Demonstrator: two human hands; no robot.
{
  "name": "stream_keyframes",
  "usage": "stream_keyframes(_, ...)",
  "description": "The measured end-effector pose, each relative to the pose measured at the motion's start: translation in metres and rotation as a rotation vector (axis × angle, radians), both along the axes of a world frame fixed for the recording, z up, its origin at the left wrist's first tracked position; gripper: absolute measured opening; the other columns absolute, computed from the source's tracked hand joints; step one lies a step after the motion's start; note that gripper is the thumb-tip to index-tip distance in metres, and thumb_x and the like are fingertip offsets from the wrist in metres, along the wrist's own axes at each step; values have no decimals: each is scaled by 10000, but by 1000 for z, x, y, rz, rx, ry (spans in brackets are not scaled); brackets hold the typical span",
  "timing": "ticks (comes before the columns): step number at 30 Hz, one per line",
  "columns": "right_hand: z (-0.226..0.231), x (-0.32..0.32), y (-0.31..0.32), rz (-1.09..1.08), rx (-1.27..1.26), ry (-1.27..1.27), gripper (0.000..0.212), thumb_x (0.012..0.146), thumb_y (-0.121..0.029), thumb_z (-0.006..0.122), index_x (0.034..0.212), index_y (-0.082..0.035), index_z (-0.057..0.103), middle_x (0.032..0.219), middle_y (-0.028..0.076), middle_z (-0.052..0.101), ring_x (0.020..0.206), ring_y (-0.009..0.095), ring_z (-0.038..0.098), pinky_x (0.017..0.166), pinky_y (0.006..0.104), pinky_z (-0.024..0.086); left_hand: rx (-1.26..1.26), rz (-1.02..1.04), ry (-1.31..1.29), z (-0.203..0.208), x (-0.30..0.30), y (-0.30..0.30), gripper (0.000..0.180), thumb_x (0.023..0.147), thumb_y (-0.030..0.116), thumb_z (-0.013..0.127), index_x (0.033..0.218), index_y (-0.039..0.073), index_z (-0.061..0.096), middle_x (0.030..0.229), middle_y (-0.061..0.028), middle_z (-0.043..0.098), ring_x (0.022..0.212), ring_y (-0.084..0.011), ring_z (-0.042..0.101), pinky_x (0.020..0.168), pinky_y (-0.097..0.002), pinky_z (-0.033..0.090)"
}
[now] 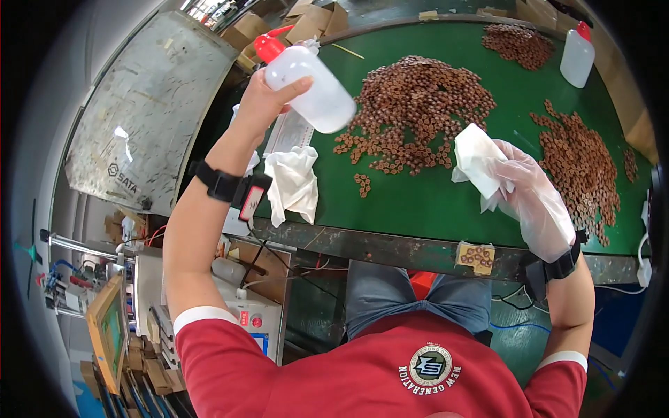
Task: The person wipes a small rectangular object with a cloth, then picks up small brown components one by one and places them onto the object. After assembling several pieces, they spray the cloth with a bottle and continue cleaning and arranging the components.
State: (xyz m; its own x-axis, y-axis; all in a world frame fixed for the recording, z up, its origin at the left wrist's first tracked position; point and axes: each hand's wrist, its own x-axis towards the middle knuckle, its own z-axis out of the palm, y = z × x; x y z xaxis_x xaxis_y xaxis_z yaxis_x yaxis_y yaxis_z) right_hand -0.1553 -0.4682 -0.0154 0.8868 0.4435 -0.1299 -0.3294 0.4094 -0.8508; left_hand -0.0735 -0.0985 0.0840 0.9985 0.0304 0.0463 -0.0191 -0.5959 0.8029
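Observation:
My bare left hand (259, 104) is wrapped round a translucent white squeeze bottle (313, 90) with a red cap and spout. The bottle is raised and tilted, its base toward the right. In a clear plastic glove, my right hand (535, 195) grips a folded white cloth (479, 155) above the green table. Between the hands and farther back lies a large heap of small brown ring-like pieces (425, 97). A few loose pieces (362, 184) lie nearer me. Below the bottle, a crumpled white cloth (296, 182) rests by the table's left front edge.
More brown pieces form a heap (578, 164) at the right and another (517, 46) at the far right. A second squeeze bottle (578, 59) stands at the back right. A grey metal panel (150, 104) borders the left. Taped brown pieces (476, 258) mark the table's front edge.

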Motion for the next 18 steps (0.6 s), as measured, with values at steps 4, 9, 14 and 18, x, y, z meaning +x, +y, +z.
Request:
stream_keyframes(4, -3, 1, 1, -30, 6, -21, 423, 895, -216, 614, 1236, 16, 519, 1055, 58, 638, 921, 104, 601, 758, 207, 461, 139, 259, -205, -36, 32, 60, 472, 713, 242, 833, 1077, 17, 633, 964, -49, 693, 866, -143, 657, 719, -285, 521)
stream_keyframes(9, -3, 2, -2, 12, -12, -51, 355, 910, -227, 606, 1191, -21, 542, 1038, 24, 623, 848, 76, 600, 702, 199, 484, 189, 234, -242, -81, 43, 125, 449, 679, 187, 842, 1030, -14, 649, 945, -92, 701, 815, -171, 675, 712, -301, 524)
stream_keyframes(14, 12, -5, 1, 26, 5, -57, 311, 912, -214, 608, 1156, -29, 553, 1002, 15, 621, 824, 64, 592, 679, 194, 468, 308, 384, -394, -93, 29, 154, 527, 710, 125, 808, 1157, -42, 585, 971, -96, 670, 888, -165, 653, 746, -315, 520)
stream_keyframes(18, -6, -2, -2, -5, 21, -55, 327, 913, -233, 615, 1139, -11, 531, 1007, 54, 644, 859, 85, 604, 736, 210, 473, 209, 216, -847, -86, 4, 60, 608, 778, 117, 768, 1285, -53, 478, 1130, -117, 591, 986, -195, 614, 802, -326, 520)
